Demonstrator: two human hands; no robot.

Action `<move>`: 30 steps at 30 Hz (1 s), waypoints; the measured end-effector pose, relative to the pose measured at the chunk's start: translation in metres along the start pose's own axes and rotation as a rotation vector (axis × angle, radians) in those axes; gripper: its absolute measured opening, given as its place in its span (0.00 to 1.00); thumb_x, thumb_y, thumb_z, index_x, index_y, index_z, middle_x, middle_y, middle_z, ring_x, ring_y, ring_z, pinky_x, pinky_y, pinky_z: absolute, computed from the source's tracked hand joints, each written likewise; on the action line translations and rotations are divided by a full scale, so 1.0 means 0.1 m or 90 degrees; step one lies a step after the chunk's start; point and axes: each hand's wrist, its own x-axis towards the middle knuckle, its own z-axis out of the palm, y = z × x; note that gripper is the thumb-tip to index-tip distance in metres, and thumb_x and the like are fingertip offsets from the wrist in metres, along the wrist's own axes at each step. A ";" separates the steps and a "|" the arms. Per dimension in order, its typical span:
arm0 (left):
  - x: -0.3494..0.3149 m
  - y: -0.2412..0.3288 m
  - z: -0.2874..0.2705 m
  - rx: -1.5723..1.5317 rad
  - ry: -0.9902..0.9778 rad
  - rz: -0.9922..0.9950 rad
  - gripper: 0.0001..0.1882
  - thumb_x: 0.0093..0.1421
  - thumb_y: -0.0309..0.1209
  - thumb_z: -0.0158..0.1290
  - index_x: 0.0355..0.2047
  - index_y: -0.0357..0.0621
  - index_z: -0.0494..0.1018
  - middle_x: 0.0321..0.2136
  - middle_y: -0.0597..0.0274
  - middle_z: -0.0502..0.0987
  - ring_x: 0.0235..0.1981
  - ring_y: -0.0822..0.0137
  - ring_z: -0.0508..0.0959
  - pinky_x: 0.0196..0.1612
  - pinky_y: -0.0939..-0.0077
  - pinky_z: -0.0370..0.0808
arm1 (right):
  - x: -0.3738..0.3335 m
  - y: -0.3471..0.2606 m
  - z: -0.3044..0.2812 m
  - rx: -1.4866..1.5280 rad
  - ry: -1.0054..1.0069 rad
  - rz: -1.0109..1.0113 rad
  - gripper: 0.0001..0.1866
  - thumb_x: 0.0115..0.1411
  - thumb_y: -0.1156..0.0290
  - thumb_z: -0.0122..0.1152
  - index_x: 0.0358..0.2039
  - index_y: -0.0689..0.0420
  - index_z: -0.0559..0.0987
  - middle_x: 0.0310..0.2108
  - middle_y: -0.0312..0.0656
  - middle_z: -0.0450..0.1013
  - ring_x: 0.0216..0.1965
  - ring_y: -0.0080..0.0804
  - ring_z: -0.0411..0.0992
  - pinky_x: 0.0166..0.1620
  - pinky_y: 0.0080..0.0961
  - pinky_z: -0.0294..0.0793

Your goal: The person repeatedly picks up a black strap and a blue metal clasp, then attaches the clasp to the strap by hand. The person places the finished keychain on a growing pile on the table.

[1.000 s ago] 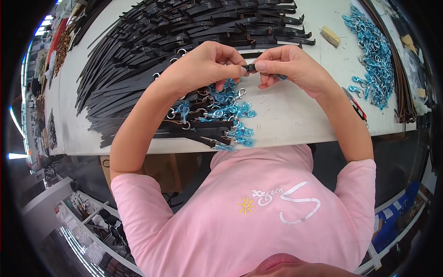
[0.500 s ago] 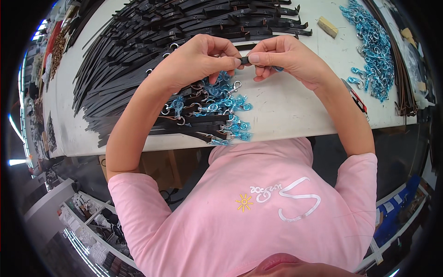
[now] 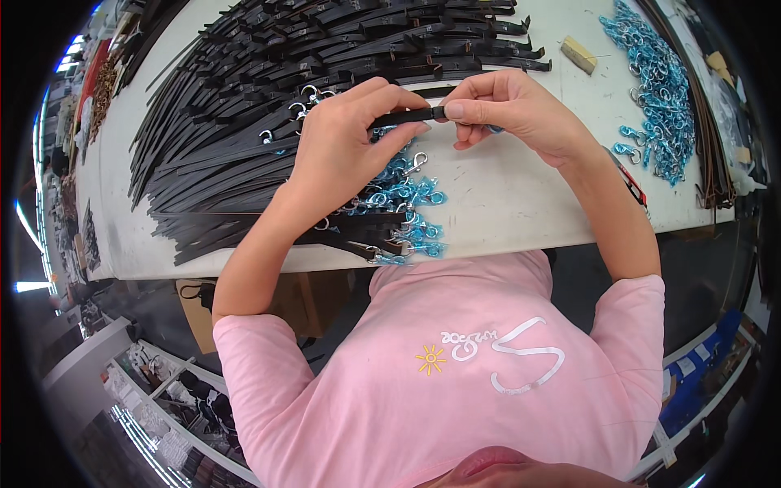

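Note:
A narrow black strap (image 3: 403,118) stretches between my hands above the table. My right hand (image 3: 496,102) pinches its end between thumb and forefinger, beside a small black loop (image 3: 438,113). A bit of blue wrap (image 3: 495,128) shows under those fingers. The strap passes between the thumb and forefinger of my left hand (image 3: 346,134), which is held loosely around it; its other fingers are partly hidden. Below lie snap hooks in blue plastic (image 3: 423,224), fixed to black straps, and one bare metal snap hook (image 3: 416,163).
A large pile of black straps (image 3: 244,106) covers the left and far table (image 3: 504,195). A heap of blue-wrapped snap hooks (image 3: 659,89) lies at the right. Nearby are a yellowish block (image 3: 578,55) and a red-and-black cutter (image 3: 630,180). Brown straps (image 3: 716,175) hang at the right edge.
My left hand has slid left along the strap, and its thumb and forefinger have spread apart. More of the strap now shows. My right hand keeps its pinch, slightly lower.

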 end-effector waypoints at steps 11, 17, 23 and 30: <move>-0.04 -0.09 0.07 0.023 0.041 0.011 0.12 0.54 0.32 0.67 0.39 0.46 0.84 0.26 0.65 0.78 0.17 0.69 0.69 0.21 0.77 0.66 | 0.01 -0.01 0.05 -0.052 0.017 -0.001 0.15 0.62 0.60 0.69 0.37 0.61 0.84 0.26 0.36 0.79 0.29 0.20 0.78 0.38 0.16 0.78; -0.04 -0.09 0.07 0.025 0.034 0.010 0.12 0.54 0.32 0.67 0.39 0.46 0.84 0.24 0.66 0.76 0.16 0.70 0.68 0.21 0.77 0.65 | 0.02 0.01 0.05 -0.063 0.018 0.007 0.16 0.62 0.59 0.69 0.37 0.61 0.85 0.26 0.36 0.79 0.29 0.20 0.78 0.38 0.16 0.78; -0.05 -0.10 0.08 0.025 0.039 0.009 0.12 0.54 0.32 0.68 0.39 0.46 0.84 0.23 0.66 0.75 0.16 0.71 0.67 0.20 0.77 0.64 | 0.01 0.02 0.06 -0.053 0.022 -0.001 0.16 0.62 0.59 0.69 0.36 0.61 0.85 0.26 0.36 0.79 0.29 0.20 0.78 0.38 0.16 0.78; -0.05 -0.09 0.08 0.024 0.045 0.008 0.12 0.53 0.32 0.68 0.39 0.46 0.84 0.22 0.66 0.74 0.16 0.71 0.67 0.20 0.77 0.64 | 0.02 0.03 0.07 -0.054 0.018 -0.002 0.15 0.61 0.60 0.69 0.36 0.61 0.84 0.26 0.36 0.78 0.29 0.20 0.78 0.38 0.17 0.78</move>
